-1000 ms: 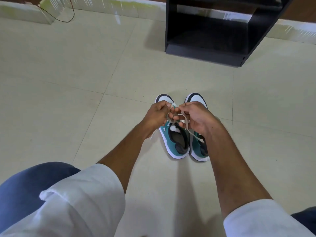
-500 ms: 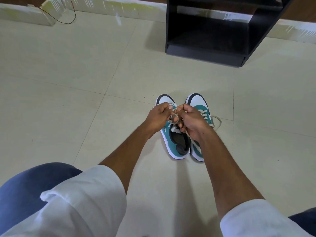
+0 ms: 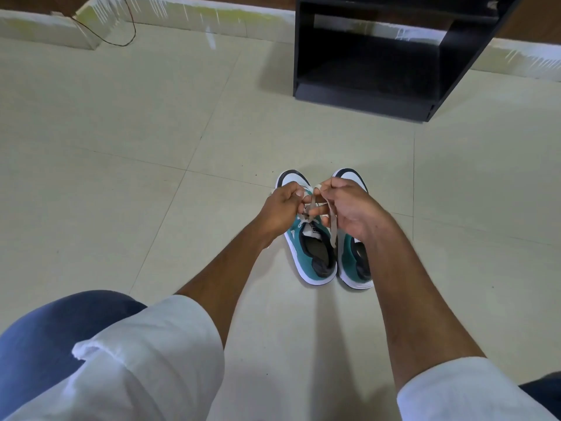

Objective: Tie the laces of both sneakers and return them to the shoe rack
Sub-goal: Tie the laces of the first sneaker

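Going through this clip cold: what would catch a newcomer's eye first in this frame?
First, the left hand and right hand meeting mid-frame, both pinching the beige laces over the left teal sneaker, which stands on the tiled floor close beside the right teal sneaker. Next, the black shoe rack at upper right, its visible shelf bare, well beyond the toes.

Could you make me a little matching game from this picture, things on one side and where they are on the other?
Things:
1. shoe rack
2. laces
3. wire
4. sneakers

Places:
A. pinched in both hands
B. side by side on the floor tiles
C. far left, by the wall
D. standing beyond the shoes

Pairs: 1-D, 2-A, 3-C, 4-B
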